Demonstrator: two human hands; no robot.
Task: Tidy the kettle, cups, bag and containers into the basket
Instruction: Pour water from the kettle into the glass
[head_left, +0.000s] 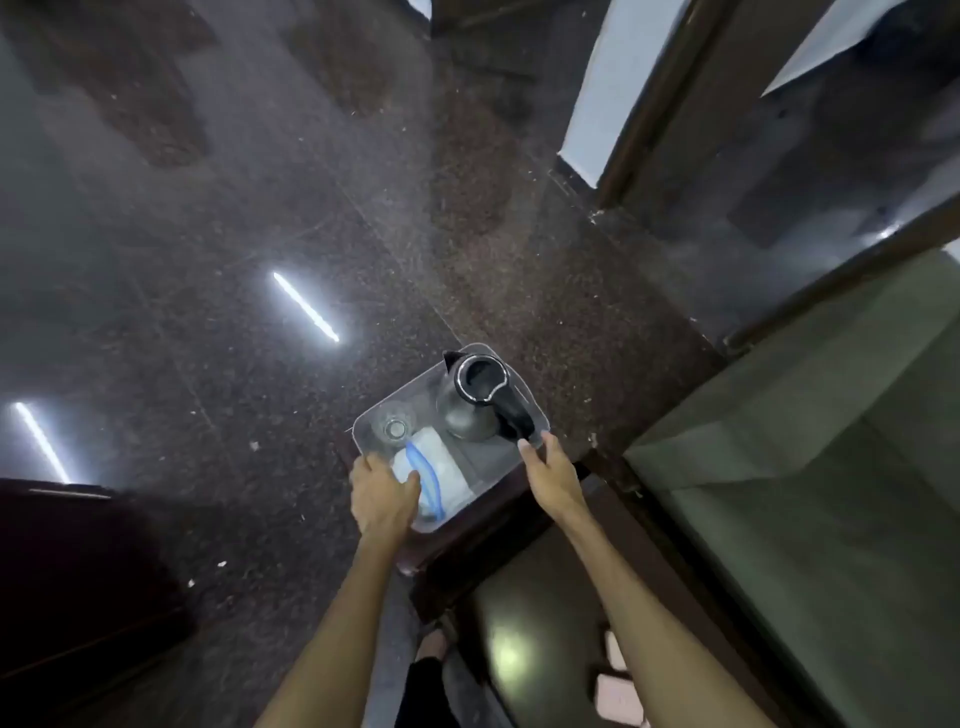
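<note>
My left hand (383, 496) grips the near-left rim of the clear plastic rectangular basket (511, 375); my right hand (551, 470) grips its right rim, fingers curled over the edge. I judge this a two-hand carry hold, balancing the load. Inside, nearest: white plastic bag with blue strip (434, 475), lying flat. Beyond it, clear glass cup (396, 428), upright. Farthest: steel kettle with black lid and handle (475, 402), upright, handle toward my right hand. No legible labels. Dark speckled stone floor (208, 260) lies below.
</note>
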